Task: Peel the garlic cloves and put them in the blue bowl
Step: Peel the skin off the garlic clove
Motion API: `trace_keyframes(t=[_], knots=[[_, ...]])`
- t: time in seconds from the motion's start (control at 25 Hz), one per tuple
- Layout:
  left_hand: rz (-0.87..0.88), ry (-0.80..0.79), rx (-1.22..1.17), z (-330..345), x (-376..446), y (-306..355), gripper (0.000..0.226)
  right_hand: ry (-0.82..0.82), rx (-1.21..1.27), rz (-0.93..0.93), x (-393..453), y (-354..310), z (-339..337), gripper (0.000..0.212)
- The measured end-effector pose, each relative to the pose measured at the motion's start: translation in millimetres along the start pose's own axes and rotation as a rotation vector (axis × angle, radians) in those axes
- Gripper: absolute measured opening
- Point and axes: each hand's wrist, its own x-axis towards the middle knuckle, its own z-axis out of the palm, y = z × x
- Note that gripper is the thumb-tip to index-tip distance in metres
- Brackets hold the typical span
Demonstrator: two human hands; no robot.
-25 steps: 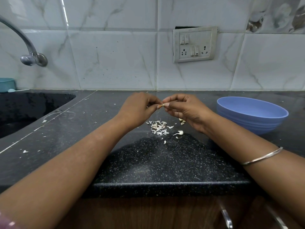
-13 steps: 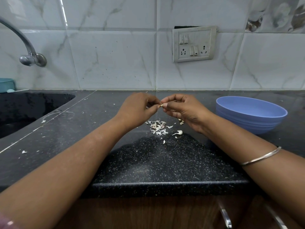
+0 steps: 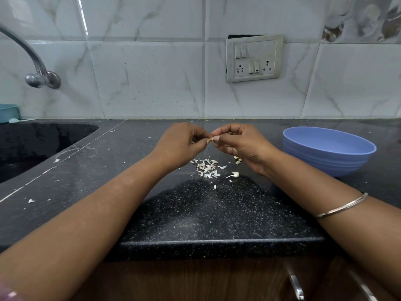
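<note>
Both hands meet above the black counter on one small garlic clove. My left hand pinches its left end with curled fingers, and my right hand pinches the other end between thumb and forefinger. Below them lies a heap of white garlic skins. One peeled-looking clove lies just right of the heap, and a few more cloves show under my right palm. The blue bowl stands on the counter to the right of my right hand; its inside is mostly hidden from here.
A dark sink is set into the counter at the left, with a metal tap above it and a teal container at its back. A socket plate is on the tiled wall. Cabinet handles show below the counter edge.
Almost nothing differs. Both hands stay pinched on the clove above the skins, with only slight finger movement.
</note>
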Motion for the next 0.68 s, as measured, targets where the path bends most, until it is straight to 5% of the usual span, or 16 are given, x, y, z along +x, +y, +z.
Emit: trace_keyframes(t=[0.68], knots=[[0.011, 0.034, 0.061, -0.7, -2.3, 6.2, 0.015, 0.015, 0.094, -0.022, 0.7, 1.1, -1.4, 0.015]])
